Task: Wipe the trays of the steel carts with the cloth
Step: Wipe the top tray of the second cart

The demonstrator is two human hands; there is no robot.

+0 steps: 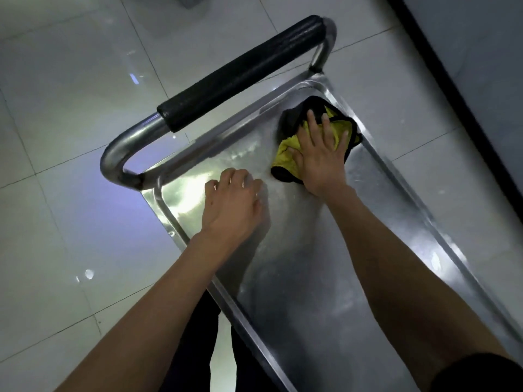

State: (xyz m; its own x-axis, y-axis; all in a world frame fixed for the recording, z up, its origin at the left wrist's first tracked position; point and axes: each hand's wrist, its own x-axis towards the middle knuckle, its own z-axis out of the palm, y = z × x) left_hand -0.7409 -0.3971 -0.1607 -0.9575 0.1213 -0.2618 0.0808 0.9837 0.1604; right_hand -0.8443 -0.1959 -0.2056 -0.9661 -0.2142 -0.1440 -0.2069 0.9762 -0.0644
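Up near the far corner of the tray (325, 267), the right hand's fingers (312, 123) lay spread and fairly straight across the cloth (285, 149), pressing it flat against the steel. That right hand (319, 157) covered the middle of the cloth, which was yellow with a black border and bunched into folds; its far edge sat close against the tray's raised rim by the corner. The left hand (232, 205) rested on the bare steel nearer the tray's left edge, its fingers (226, 176) curled loosely downward with the tips on or just above the surface, holding nothing. Both forearms reached in from the bottom of the view, bare to a dark sleeve (478, 372) at the right. The tray's surface showed dull smears and bright glare patches. Beyond its far rim stood the cart's tubular steel handle (133, 145), wrapped along its straight run in a black foam grip (243, 72). Around the cart lay a pale tiled floor (70, 108), with a dark strip (458, 80) at the upper right.
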